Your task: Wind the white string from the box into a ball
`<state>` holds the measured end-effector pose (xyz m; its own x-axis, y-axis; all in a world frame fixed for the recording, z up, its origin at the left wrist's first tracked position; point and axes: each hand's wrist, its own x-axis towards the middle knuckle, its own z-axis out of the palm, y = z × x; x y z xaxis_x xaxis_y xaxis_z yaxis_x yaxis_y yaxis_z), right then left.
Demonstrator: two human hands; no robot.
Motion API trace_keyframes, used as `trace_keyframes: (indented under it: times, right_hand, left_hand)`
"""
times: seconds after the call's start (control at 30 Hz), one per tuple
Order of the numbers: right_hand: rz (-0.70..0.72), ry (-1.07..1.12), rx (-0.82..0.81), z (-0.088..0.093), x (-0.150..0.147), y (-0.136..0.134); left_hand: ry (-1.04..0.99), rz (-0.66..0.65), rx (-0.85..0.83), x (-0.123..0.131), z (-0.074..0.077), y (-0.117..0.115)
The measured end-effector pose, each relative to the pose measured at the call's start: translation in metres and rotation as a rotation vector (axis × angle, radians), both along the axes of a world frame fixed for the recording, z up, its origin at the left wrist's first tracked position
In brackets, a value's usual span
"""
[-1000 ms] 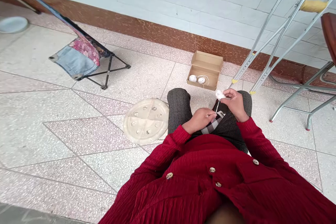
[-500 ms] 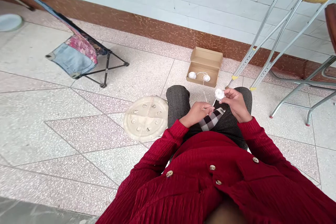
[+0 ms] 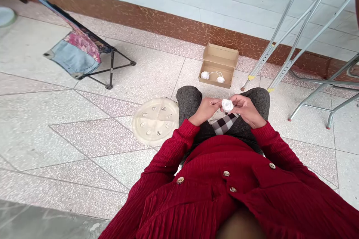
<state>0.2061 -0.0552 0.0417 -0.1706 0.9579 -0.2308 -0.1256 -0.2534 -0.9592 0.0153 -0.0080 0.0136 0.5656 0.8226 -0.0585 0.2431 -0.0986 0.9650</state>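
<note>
Winding, apparently, of white ball (image 3: pixel 227 105) held between knees (image 3: pixel 188 99) near box (image 3: pixel 220 58) with two linked balls (image 3: pixel 205 75), pinched by right hand (image 3: pixel 248 112), with left hand (image 3: pixel 206 110) fingertips pressed together at its edge, exact hold hidden, probably calling next for steady right-hand grip and even left-hand turns.

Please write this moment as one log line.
left hand: at edge of white yarn piece | right hand: holding it | box: open, two yarn balls inside
</note>
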Motion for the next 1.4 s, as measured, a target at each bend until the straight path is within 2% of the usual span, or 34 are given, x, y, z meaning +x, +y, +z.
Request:
trace_keyframes:
  times: [0.07,0.17,0.23,0.33,0.43,0.53,0.7,0.8,0.9,1.0,1.07,1.2,1.3,1.4]
  right_hand:
    - [-0.145,-0.037,0.041,-0.003,0.004,0.01]
    - [-0.333,-0.253,0.15,-0.02,0.013,0.023]
    - [-0.305,-0.439,0.215,-0.033,0.014,0.025]
    - [-0.066,-0.562,0.256,-0.046,0.009,0.015]
    - [0.081,-0.454,0.203,-0.043,0.003,0.004]
    - [0.09,-0.212,0.079,-0.032,0.001,-0.002]
    - [-0.045,0.126,-0.083,-0.021,0.0,-0.005]
    - [-0.101,0.173,-0.108,-0.021,-0.002,-0.004]
    - [-0.222,0.141,-0.071,-0.027,0.0,0.006]
    - [-0.319,0.022,-0.013,-0.043,0.005,0.018]
    - [-0.34,-0.107,0.026,-0.056,0.007,0.022]
    - [-0.232,-0.378,0.126,-0.074,0.004,0.012]
    - [-0.14,-0.395,0.168,-0.07,-0.002,-0.004]
    - [-0.121,-0.28,0.142,-0.051,-0.009,-0.018]
  left_hand:
    - [0.013,-0.068,-0.037,0.005,-0.005,-0.011]
    - [0.072,-0.184,-0.009,0.005,-0.004,-0.022]
    - [0.129,-0.175,0.104,0.001,0.002,-0.02]
    - [0.193,-0.083,0.295,-0.005,0.011,-0.003]
    - [0.189,-0.081,0.384,-0.007,0.015,0.016]
    - [0.112,-0.072,0.293,-0.004,0.01,0.024]
    - [-0.027,0.063,-0.105,0.008,-0.01,0.013]
    - [-0.074,0.03,-0.171,0.007,-0.022,0.001]
    - [-0.041,-0.064,-0.168,-0.001,-0.027,-0.012]
    - [0.073,-0.16,-0.076,-0.009,-0.02,-0.024]
    - [0.159,-0.211,0.09,-0.011,-0.007,-0.027]
    - [0.275,-0.236,0.497,-0.009,0.02,-0.014]
    - [0.315,-0.183,0.609,-0.007,0.027,0.01]
    - [0.24,-0.156,0.51,-0.003,0.018,0.028]
